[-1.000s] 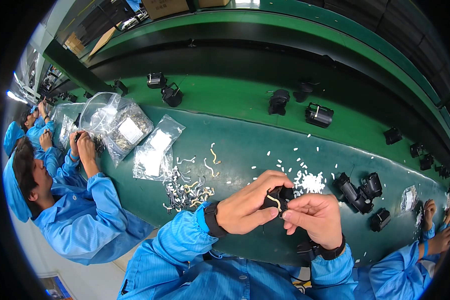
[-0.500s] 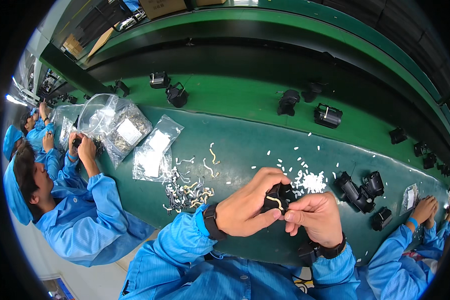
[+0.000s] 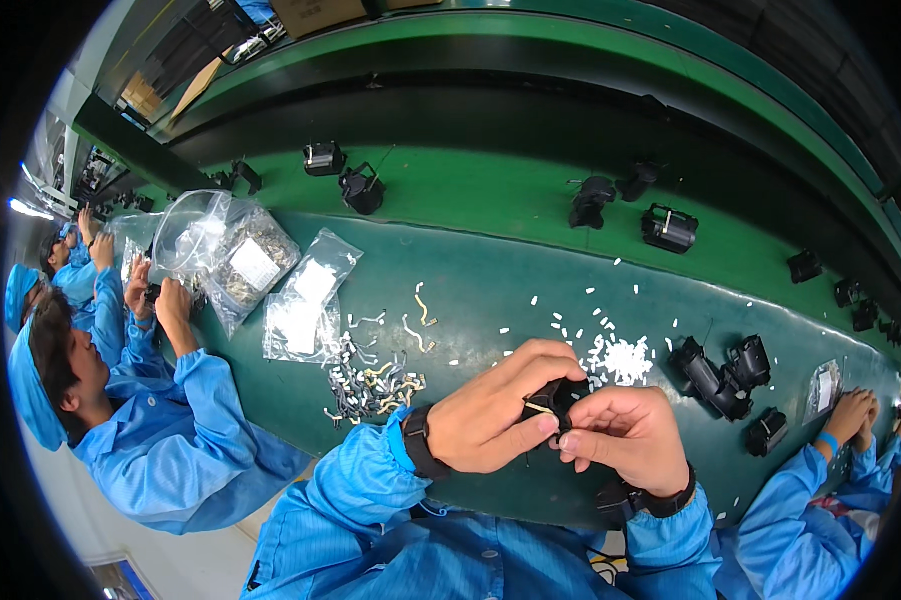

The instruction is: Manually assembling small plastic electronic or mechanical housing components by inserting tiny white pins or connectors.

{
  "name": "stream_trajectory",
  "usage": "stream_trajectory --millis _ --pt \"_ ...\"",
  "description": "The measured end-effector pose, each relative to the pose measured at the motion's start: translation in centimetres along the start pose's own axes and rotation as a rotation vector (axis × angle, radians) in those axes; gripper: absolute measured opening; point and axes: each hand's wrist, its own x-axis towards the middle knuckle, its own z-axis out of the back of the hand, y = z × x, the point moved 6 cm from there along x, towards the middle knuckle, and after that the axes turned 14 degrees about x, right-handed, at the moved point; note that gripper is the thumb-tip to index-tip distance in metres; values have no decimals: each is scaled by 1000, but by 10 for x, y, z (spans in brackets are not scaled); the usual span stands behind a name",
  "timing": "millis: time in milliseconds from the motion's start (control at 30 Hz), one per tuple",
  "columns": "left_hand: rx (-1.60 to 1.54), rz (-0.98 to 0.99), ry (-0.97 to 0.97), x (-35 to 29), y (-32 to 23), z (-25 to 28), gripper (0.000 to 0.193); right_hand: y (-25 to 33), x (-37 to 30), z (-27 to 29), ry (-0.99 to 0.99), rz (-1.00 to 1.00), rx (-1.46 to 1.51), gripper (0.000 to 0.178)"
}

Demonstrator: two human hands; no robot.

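Note:
Above the near edge of the bench, my left hand (image 3: 491,412) is closed around a small black plastic housing (image 3: 563,396). A short pale yellow cable (image 3: 539,408) shows on it beside my left thumb. Thumb and finger of my right hand (image 3: 626,432) pinch together at the housing's right edge; what lies between those fingertips is too small to make out. Just beyond my hands is a heap of small white pieces (image 3: 623,360), some scattered around it. Left of my hands lies a tangle of short cables with connectors (image 3: 376,388).
Black housings (image 3: 711,385) sit on the bench at right. Clear plastic bags (image 3: 254,262) lie at left. More black units (image 3: 669,229) stand on the green strip (image 3: 471,185) along the far side. Co-workers in blue sit at left (image 3: 161,430) and right (image 3: 811,500).
The housing has turned in my hands, so less of the pale cable shows. Black units on the green strip have shifted slightly right. The left co-worker's far hand has risen.

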Motion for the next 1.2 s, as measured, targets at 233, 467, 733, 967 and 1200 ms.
stream_trajectory --millis 233,467,733,967,1200 --pt "18 53 -73 3 3 6 52 -2 2 -5 -19 100 84 18" --pt "-9 119 -70 0 5 7 58 -5 4 -2 -40 157 34 19" --pt "40 107 -75 2 3 8 61 0 2 -4 -137 306 -65 26" --pt "153 158 -176 -1 2 11 65 1 4 -5 -110 351 5 36" --pt "272 -58 -219 3 -13 17 56 -1 5 2 -125 337 47 36"
